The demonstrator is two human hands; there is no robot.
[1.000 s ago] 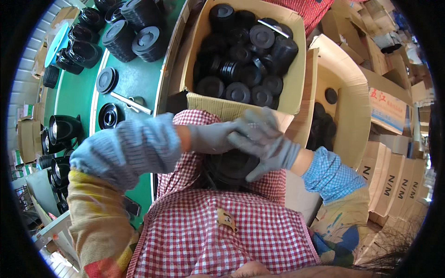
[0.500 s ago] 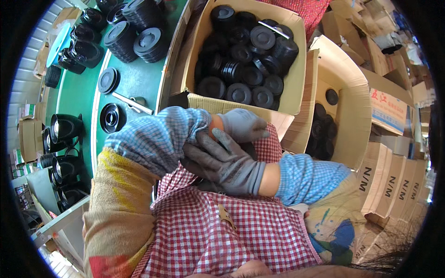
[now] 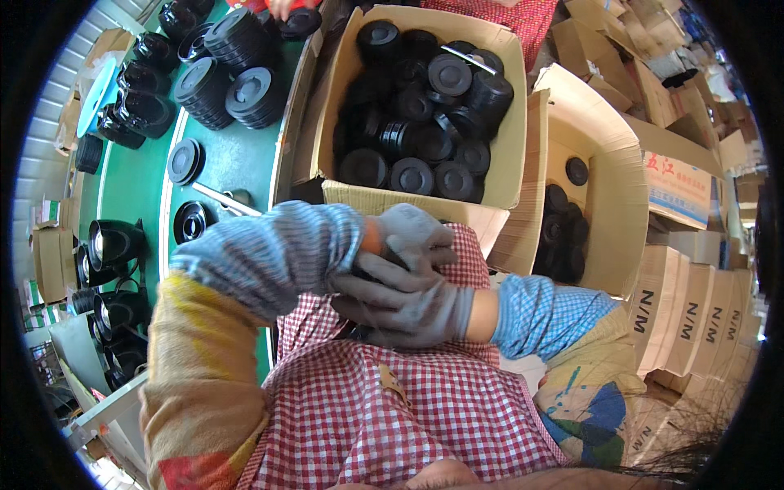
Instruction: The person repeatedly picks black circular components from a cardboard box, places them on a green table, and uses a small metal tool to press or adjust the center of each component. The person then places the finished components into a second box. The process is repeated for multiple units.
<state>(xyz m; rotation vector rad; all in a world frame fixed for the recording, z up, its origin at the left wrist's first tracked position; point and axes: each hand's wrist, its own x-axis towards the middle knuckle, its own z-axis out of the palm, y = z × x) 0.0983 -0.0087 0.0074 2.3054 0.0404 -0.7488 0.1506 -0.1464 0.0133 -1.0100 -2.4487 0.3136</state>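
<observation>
My left hand [image 3: 415, 230], in a grey glove, reaches across in front of my apron with its fingers curled. Whatever it grips, if anything, is hidden. Just below and partly overlapping it, my right hand [image 3: 404, 302], also gloved, points left with its fingers bent over. A sliver of something dark [image 3: 356, 332] shows under the right hand; its kind is hidden. Beyond my hands stands an open cardboard box [image 3: 416, 196] holding several round black lids [image 3: 412, 175].
To the right, a second carton [image 3: 608, 216] holds some black discs. The green table [image 3: 229, 159] at left carries stacks of black discs [image 3: 255, 94], a pale rod [image 3: 224, 198] and glossy black pots [image 3: 147, 110]. Another person's hand [image 3: 282, 8] appears at the top edge. Flattened cartons [image 3: 678, 318] stand at right.
My left hand has drawn back slightly left and down, closer over the right hand. The right fingers look more bent. Another person's hand has come in at the top.
</observation>
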